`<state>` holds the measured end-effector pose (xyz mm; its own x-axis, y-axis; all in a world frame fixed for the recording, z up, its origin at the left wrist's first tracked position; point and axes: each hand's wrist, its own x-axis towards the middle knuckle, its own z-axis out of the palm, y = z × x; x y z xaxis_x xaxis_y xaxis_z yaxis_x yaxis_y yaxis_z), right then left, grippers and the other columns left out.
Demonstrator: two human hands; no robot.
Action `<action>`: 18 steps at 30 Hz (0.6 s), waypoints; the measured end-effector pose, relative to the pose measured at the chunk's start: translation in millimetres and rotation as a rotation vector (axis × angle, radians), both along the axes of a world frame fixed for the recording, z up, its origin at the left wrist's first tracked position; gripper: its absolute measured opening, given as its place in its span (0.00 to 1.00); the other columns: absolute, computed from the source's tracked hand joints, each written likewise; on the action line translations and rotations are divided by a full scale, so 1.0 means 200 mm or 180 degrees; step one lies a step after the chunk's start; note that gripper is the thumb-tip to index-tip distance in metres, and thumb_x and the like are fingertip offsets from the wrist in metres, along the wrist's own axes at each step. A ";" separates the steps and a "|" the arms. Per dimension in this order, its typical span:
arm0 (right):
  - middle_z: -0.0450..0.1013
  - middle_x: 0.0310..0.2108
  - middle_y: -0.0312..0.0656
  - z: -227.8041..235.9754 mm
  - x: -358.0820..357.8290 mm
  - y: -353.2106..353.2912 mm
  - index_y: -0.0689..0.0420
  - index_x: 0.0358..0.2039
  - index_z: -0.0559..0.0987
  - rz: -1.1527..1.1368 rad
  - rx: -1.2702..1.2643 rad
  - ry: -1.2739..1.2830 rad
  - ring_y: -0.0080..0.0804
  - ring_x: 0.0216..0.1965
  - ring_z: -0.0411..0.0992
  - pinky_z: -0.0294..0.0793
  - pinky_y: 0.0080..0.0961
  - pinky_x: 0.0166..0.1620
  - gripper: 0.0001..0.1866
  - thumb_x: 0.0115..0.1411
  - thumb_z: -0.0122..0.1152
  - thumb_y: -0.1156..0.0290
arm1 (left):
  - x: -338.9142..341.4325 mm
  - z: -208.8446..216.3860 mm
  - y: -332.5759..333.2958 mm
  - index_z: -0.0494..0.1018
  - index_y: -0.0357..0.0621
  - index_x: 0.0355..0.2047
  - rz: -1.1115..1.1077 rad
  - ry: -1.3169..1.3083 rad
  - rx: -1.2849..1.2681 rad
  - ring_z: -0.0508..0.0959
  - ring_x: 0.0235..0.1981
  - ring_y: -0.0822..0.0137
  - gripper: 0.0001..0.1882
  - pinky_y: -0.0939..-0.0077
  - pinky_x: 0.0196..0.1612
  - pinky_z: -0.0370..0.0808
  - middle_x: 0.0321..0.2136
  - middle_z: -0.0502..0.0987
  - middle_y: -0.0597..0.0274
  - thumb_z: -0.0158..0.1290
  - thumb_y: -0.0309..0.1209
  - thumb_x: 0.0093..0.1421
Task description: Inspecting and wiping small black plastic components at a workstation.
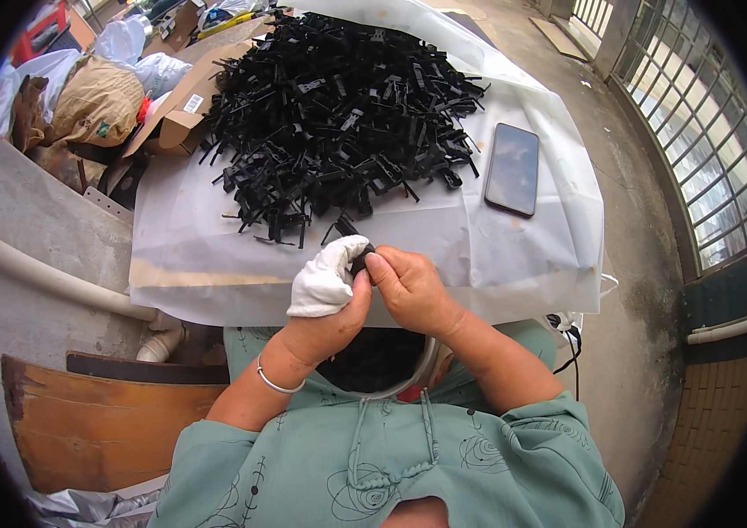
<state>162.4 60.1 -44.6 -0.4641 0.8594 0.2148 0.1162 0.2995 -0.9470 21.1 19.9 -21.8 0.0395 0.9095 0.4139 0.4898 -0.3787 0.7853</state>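
My left hand (325, 295), its fingers covered by a white cloth glove and the thumb bare, grips a small black plastic part (362, 259). My bare right hand (410, 286) pinches the same part from the other side, so the two hands meet at the table's near edge. Fingers hide most of the part's shape. Just beyond the glove another black piece (344, 226) shows; whether it joins the held part I cannot tell. A large heap of black plastic parts (347, 114), many with thin prongs, covers the far middle of the table.
White plastic sheeting (532, 273) drapes the table, with a smartphone (512, 170) lying on its right side. Below my hands, a dark round container (431, 359) with a pale rim rests at my lap. Cardboard (184, 132) and bags (96, 101) crowd the left; barred windows (699, 114) line the right.
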 end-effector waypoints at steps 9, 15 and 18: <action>0.69 0.19 0.42 0.07 0.08 0.03 0.60 0.29 0.75 0.0254 0.0523 -0.1034 0.28 0.19 0.66 0.66 0.25 0.25 0.06 0.57 0.57 0.70 | -0.07 0.03 0.04 0.62 0.37 0.49 -0.0435 -0.1800 -0.0925 0.67 0.25 0.79 0.15 0.85 0.29 0.68 0.29 0.70 0.66 0.45 0.23 0.61; 0.68 0.17 0.37 0.05 0.08 0.05 0.60 0.27 0.75 0.0005 0.1024 0.0137 0.24 0.18 0.63 0.64 0.20 0.24 0.07 0.51 0.63 0.72 | -0.07 0.05 0.02 0.59 0.37 0.53 -0.0502 -0.1560 -0.1402 0.62 0.19 0.83 0.19 0.88 0.23 0.63 0.29 0.69 0.67 0.42 0.24 0.61; 0.65 0.16 0.36 0.09 0.09 0.03 0.61 0.26 0.74 0.0080 0.0065 -0.0049 0.21 0.17 0.60 0.62 0.18 0.23 0.06 0.52 0.63 0.73 | -0.05 0.09 -0.01 0.60 0.36 0.51 -0.0925 -0.1590 -0.1855 0.63 0.22 0.83 0.19 0.88 0.25 0.63 0.30 0.69 0.66 0.42 0.24 0.59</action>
<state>181.3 66.9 -26.1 -0.4890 0.8428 0.2249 0.1228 0.3218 -0.9388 10.7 18.6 -3.5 0.2427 0.9659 -0.0906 -0.0245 0.0994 0.9947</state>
